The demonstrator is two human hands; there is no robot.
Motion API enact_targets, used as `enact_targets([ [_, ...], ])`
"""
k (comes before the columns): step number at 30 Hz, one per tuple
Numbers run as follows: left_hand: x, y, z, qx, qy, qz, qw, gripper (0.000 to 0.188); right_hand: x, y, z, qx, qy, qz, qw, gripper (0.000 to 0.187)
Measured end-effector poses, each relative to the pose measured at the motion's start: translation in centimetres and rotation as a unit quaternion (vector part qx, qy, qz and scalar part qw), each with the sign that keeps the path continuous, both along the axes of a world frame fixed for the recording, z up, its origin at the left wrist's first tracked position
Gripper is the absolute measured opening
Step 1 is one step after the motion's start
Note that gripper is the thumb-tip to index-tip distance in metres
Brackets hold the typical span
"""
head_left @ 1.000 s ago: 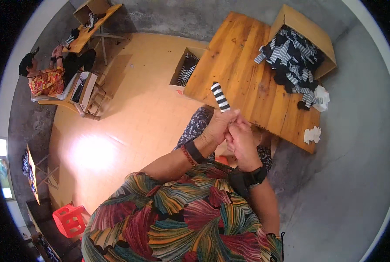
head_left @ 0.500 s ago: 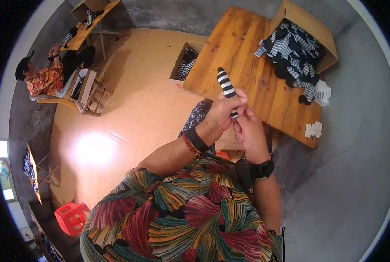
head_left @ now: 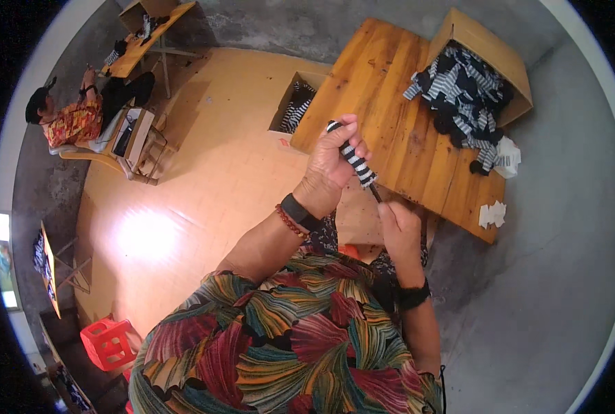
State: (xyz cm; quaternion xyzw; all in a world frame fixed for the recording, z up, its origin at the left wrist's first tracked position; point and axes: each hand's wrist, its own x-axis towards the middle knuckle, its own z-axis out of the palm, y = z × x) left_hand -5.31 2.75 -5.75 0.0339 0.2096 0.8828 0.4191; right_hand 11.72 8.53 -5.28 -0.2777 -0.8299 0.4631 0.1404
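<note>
My left hand (head_left: 333, 163) is raised above the near edge of a wooden table (head_left: 404, 131) and grips a black-and-white striped sock (head_left: 352, 156). My right hand (head_left: 398, 229) sits lower and to the right, pinching the sock's dark lower end. The sock stretches at a slant between both hands. An open cardboard box (head_left: 490, 52) lies on the table's far right, spilling a heap of striped and dark socks (head_left: 462, 93).
A second cardboard box (head_left: 288, 114) with striped socks stands on the floor left of the table. White paper tags (head_left: 492, 214) lie at the table's right corner. Another person (head_left: 69, 121) sits at a desk far left. A red stool (head_left: 109, 343) stands bottom left.
My hands have drawn apart: the left hand lifted the sock up and away, the right hand dropped lower, and the sock is now stretched between them.
</note>
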Motion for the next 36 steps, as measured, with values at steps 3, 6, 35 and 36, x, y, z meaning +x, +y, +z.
enact_targets([
  [3,0.0,-0.2,0.4,-0.006,0.006,0.024,1.0,0.016,1.6,-0.4,-0.3,-0.022,0.072,0.008,0.997,0.022],
  [6,0.5,0.1,0.4,0.024,-0.008,0.024,0.999,0.022,1.9,-0.6,-0.2,-0.037,0.06,0.004,0.998,0.024],
  [35,4.0,0.3,1.1,-0.051,0.025,-0.059,0.997,0.023,-0.9,-1.2,-1.2,-0.333,0.105,-0.052,0.936,0.021],
  [36,3.4,0.3,0.9,-0.025,0.024,-0.056,0.998,0.024,-1.1,-1.0,-1.2,-0.194,0.125,-0.03,0.973,0.022],
])
